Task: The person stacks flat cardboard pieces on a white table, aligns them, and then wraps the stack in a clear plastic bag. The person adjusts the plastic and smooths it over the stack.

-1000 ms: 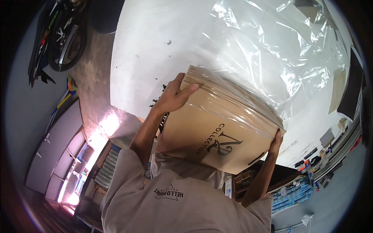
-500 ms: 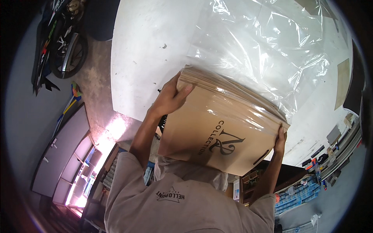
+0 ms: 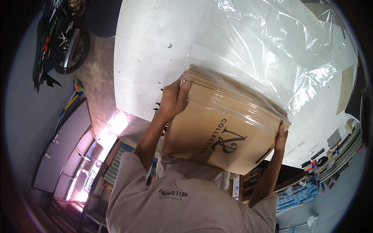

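Note:
A thick stack of flat brown paper bags (image 3: 194, 130), with dark print and a slot-shaped handle hole, is held tilted over the near edge of the white table. Clear plastic wrap (image 3: 311, 83) covers the far end of the stack and spreads out crumpled across the tabletop. My left hand (image 3: 175, 99) clasps the stack's far left corner, thumb on top, pressing the plastic against it. At the far right corner, my right hand (image 3: 281, 138) grips the edge with its thumb on top. The fingers beneath the stack are hidden.
The white table (image 3: 151, 58) fills the area ahead. A tan strip (image 3: 345, 91) lies at its right side, near small tools (image 3: 312, 165). A bicycle wheel (image 3: 72, 52) stands at far left, above a grey door panel (image 3: 62, 143). Blue-wrapped packs (image 3: 297, 196) sit at lower right.
The view has shifted slightly. My left hand sits a little nearer to me on the stack's corner, and the plastic has moved slightly. Both hands keep their hold.

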Tool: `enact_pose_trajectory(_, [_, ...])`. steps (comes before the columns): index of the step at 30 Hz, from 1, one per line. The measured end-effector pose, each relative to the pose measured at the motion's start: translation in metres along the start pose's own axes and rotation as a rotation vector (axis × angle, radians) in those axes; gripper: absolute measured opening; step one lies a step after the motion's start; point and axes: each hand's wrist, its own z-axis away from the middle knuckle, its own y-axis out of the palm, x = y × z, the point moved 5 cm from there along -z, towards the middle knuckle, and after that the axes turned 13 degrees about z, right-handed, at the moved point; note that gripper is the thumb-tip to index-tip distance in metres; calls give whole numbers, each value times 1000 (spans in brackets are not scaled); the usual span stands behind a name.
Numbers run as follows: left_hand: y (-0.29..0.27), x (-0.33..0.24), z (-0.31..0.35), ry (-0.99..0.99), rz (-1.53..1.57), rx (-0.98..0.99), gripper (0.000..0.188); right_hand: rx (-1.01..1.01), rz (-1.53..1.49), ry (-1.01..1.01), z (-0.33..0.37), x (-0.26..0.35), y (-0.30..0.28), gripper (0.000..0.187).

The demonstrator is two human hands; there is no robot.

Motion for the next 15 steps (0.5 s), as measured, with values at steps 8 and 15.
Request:
enact_pose_trajectory(8, [-2,-24,1,-97,-19,-162,33,-15,-54,38,3,2,1,71])
enact_pose_trajectory(15, [-2,-23,-2,-113,-175,-244,28,20,16,19,-5,0,-3,74])
